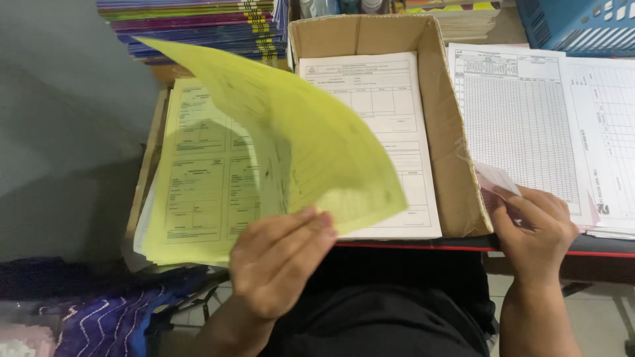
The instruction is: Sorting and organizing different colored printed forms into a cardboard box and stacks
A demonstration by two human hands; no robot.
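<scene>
**Yellow sheet lifted, pink slip in my other hand**

My left hand [278, 261] pinches the lower edge of a yellow sheet [291, 142], thumb on top and fingers underneath, and the sheet curves up and over toward the yellow stack [195, 192] lying to my left. My right hand [536, 228] is closed around a small pink slip [495, 180] at the bench edge [595, 250], just beside the cardboard box [456, 152] that holds a pile of white printed forms [390, 132]. Gridded white sheets [522, 125] lie to the right of the box, and a pile of coloured booklets [198, 23] sits behind the yellow stack.

I judge the main risk to be the lifted sheet creasing or tearing, since I hold it by one edge only and it bows under its own weight. It could also slip and land skewed on the stack, or drag a second sheet up with it. The pink slip could crumple in my closed grip.
</scene>
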